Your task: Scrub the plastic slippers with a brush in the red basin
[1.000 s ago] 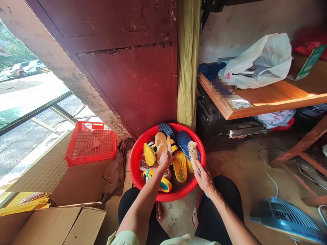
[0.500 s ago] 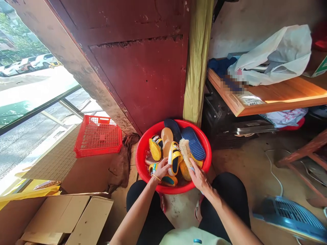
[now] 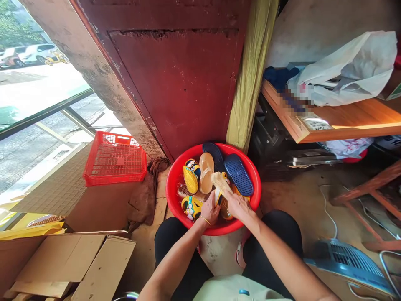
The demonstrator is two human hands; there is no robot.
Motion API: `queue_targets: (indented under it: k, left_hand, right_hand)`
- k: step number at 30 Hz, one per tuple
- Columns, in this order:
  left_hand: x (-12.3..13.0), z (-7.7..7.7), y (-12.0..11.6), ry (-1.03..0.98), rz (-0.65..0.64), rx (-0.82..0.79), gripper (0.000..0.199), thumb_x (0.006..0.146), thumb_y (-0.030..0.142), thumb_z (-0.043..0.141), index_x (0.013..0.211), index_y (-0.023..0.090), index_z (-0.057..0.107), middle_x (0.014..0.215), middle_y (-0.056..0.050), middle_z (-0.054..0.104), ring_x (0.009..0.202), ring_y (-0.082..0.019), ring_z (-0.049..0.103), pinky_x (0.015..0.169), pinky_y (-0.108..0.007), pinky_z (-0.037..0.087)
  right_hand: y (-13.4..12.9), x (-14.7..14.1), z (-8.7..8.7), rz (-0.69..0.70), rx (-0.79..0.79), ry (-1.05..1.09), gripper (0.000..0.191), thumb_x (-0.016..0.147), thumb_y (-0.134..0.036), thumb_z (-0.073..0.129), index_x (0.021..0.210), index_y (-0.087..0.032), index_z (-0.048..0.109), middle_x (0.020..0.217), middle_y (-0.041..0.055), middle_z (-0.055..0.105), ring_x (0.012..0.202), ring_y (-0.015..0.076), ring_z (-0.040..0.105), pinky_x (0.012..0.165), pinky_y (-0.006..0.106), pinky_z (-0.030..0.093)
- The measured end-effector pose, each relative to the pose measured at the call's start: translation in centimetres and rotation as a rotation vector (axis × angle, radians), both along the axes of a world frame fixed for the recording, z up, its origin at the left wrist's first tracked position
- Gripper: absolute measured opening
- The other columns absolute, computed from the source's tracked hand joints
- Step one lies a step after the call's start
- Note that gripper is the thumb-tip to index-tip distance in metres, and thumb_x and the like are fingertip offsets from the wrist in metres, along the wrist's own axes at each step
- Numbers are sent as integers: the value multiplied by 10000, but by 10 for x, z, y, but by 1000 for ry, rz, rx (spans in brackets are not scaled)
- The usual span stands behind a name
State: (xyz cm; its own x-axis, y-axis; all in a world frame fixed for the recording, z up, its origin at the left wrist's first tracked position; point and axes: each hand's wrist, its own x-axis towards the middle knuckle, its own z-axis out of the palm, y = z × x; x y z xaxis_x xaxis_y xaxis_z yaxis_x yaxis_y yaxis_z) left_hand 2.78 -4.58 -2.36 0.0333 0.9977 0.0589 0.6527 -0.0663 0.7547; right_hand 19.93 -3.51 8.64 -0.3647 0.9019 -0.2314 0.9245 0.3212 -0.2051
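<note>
My left hand (image 3: 210, 209) grips a yellow slipper (image 3: 217, 195) with a white sole edge, mostly hidden between my hands. In my right hand (image 3: 240, 205) is a pale-bristled scrub brush (image 3: 220, 181), its bristle end over the slipper; whether they touch is hard to tell. Both hands are inside a red basin (image 3: 170, 179) between my knees. Around them lie a tan sandal (image 3: 206, 179), a yellow clog (image 3: 191, 207), a yellow-soled slipper (image 3: 190, 179), a navy slipper sole up (image 3: 238, 174) and a dark slipper (image 3: 213, 152) against the far rim.
A dark red door (image 3: 181, 92) stands directly behind the basin. To the left are a red plastic crate (image 3: 114, 159), a brown cloth (image 3: 145, 200) and a cardboard box (image 3: 62, 259). On the right are a wooden table (image 3: 354, 115) and a blue fan (image 3: 354, 261).
The brush has come across to the left over the slipper. My left hand has moved right and now covers more of the slipper, exposing the yellow clog at the basin's left. The view has shifted slightly.
</note>
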Motion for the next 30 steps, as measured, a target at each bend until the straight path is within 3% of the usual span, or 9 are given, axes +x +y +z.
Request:
queue_targets:
  k: [4, 7, 11, 16, 18, 21, 24, 26, 30]
  left_hand:
    - [-1, 12, 1, -298, 68, 33, 668, 751, 217, 562, 1415, 156, 513, 1316, -135, 655, 1195, -300, 613, 1079, -461, 443]
    - [-4, 20, 7, -671, 143, -41, 564, 751, 303, 625, 1300, 175, 620, 1156, -84, 718, 1069, -275, 649, 994, -429, 499]
    - [-6, 28, 15, -1115, 247, -258, 483, 768, 466, 717, 1144, 164, 694, 1054, -89, 739, 932, -240, 683, 851, -367, 558]
    - [-10, 37, 17, -1364, 299, -370, 476, 724, 402, 801, 1120, 168, 676, 1014, -71, 749, 813, -199, 708, 727, -310, 580]
    - [-11, 40, 16, -1408, 253, -415, 521, 728, 369, 804, 1184, 164, 653, 1001, -73, 751, 753, -182, 709, 680, -288, 578]
    - [-11, 43, 12, -1413, 173, -491, 588, 729, 350, 806, 1260, 173, 626, 1002, -76, 753, 717, -175, 709, 644, -277, 576]
    - [-8, 44, 8, -1356, 158, -450, 616, 735, 376, 806, 1293, 190, 622, 1058, -77, 750, 821, -201, 722, 733, -310, 591]
    - [-4, 44, 7, -1263, 200, -339, 577, 762, 430, 786, 1269, 191, 647, 1084, -79, 747, 915, -225, 716, 819, -343, 588]
    - [3, 44, 9, -1038, 293, -89, 530, 834, 564, 687, 1198, 178, 690, 1175, -93, 725, 1095, -252, 665, 1000, -382, 521]
  right_hand:
    - [46, 16, 22, -199, -32, 134, 467, 967, -197, 415, 1411, -177, 560, 1090, 192, 743, 1038, 292, 707, 900, 394, 513]
    - [58, 32, 24, -241, -47, 185, 438, 998, -256, 393, 1390, -188, 576, 1017, 135, 766, 905, 244, 738, 840, 347, 547]
    - [28, 35, -1, -207, -8, 431, 496, 990, -290, 388, 1455, -184, 527, 1230, 121, 722, 1076, 238, 708, 946, 339, 548]
    - [-28, 20, -38, -26, 52, 655, 575, 943, -246, 429, 1518, -227, 453, 1422, 97, 615, 1240, 228, 630, 1052, 358, 510]
    - [-30, 21, -45, -46, 100, 606, 586, 941, -245, 440, 1527, -244, 442, 1366, 101, 657, 1179, 232, 668, 1003, 351, 542]
    - [-9, 32, -43, -248, 174, 518, 562, 945, -241, 418, 1502, -215, 480, 1179, 115, 749, 1020, 241, 736, 906, 355, 588]
    - [7, 44, -32, -379, 201, 555, 546, 955, -274, 407, 1492, -215, 490, 1193, 100, 746, 1037, 240, 735, 923, 365, 587]
    - [-2, 46, -23, -330, 219, 624, 550, 963, -307, 412, 1500, -206, 479, 1329, 104, 680, 1154, 241, 687, 988, 362, 557]
    - [-58, 37, -15, -153, 167, 708, 544, 976, -289, 397, 1506, -192, 470, 1429, 105, 607, 1258, 215, 621, 1026, 323, 527]
